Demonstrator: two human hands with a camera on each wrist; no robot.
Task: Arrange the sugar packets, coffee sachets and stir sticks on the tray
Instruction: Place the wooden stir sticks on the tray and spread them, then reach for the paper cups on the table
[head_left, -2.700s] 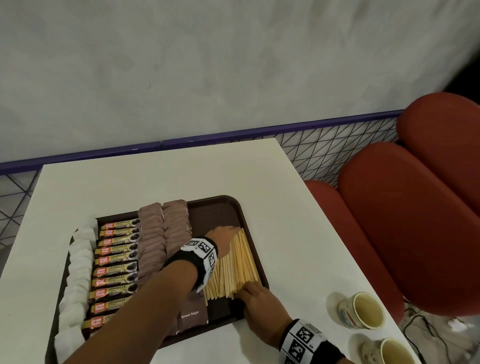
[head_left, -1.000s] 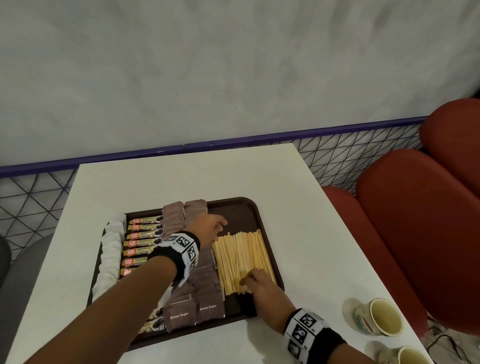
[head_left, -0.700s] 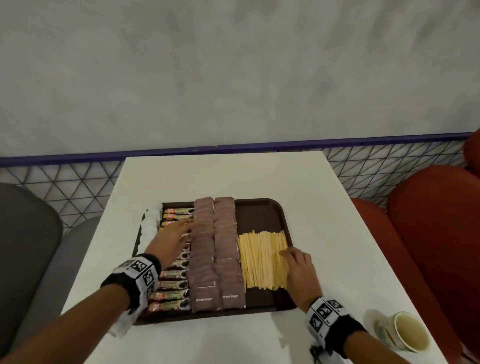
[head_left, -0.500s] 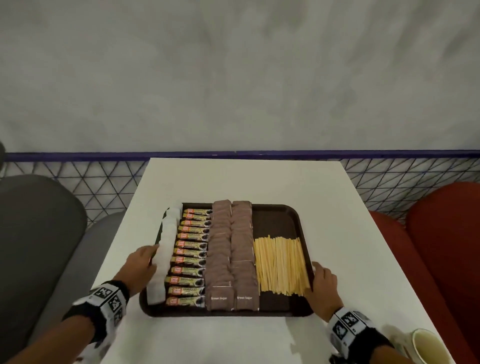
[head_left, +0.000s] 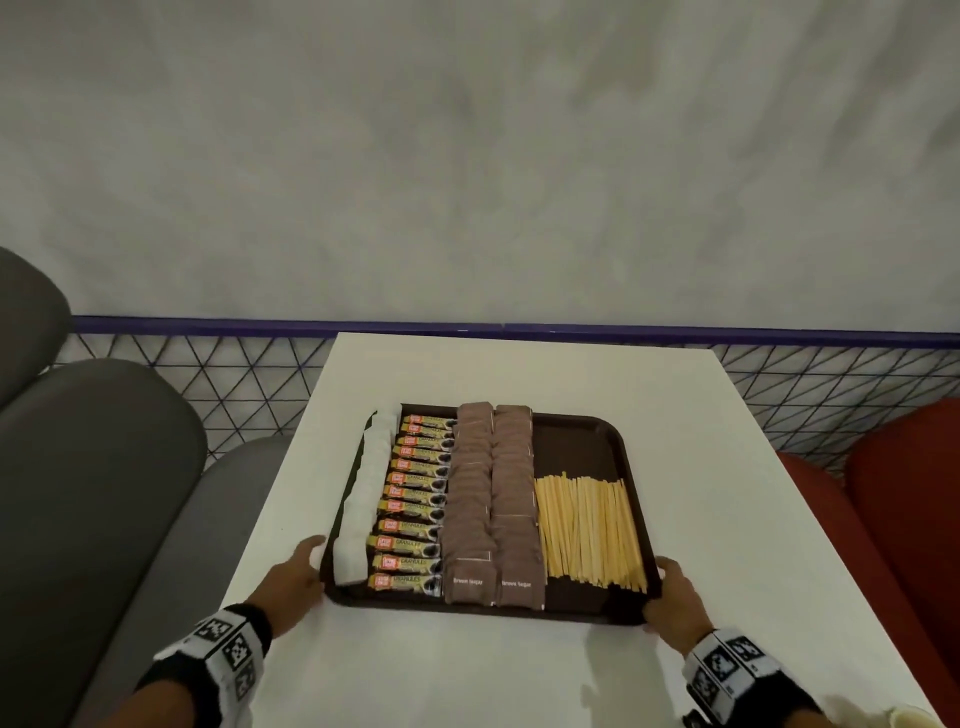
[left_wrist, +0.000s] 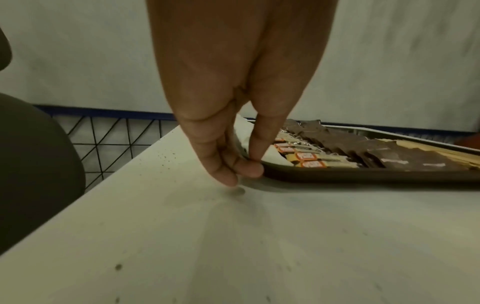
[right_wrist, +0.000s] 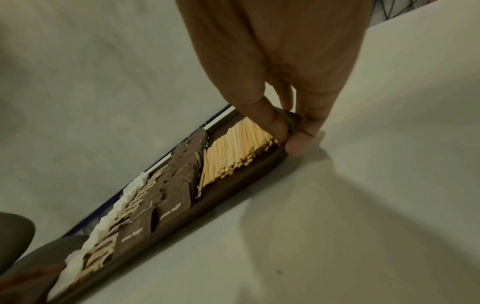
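Note:
A dark brown tray (head_left: 582, 431) sits on the white table (head_left: 519, 369). From left to right it carries a column of white sugar packets (head_left: 366, 493), a column of coffee sachets (head_left: 415, 499), two columns of brown sugar packets (head_left: 493, 499) and a bed of wooden stir sticks (head_left: 589, 530). My left hand (head_left: 298, 574) pinches the tray's near left rim (left_wrist: 267, 164), thumb on top and fingers below. My right hand (head_left: 672, 597) pinches the near right rim (right_wrist: 283, 152) beside the stir sticks (right_wrist: 233, 148).
Grey padded seats (head_left: 88, 467) stand left of the table, red ones (head_left: 898, 493) to the right. A wire mesh rail with a purple top (head_left: 208, 327) runs behind. The rim of a paper cup (head_left: 914, 722) shows at the near right corner.
Both hands left the stir sticks and packets and moved out to the tray's near corners, where they now pinch the rim. My head has turned to face the tray squarely.

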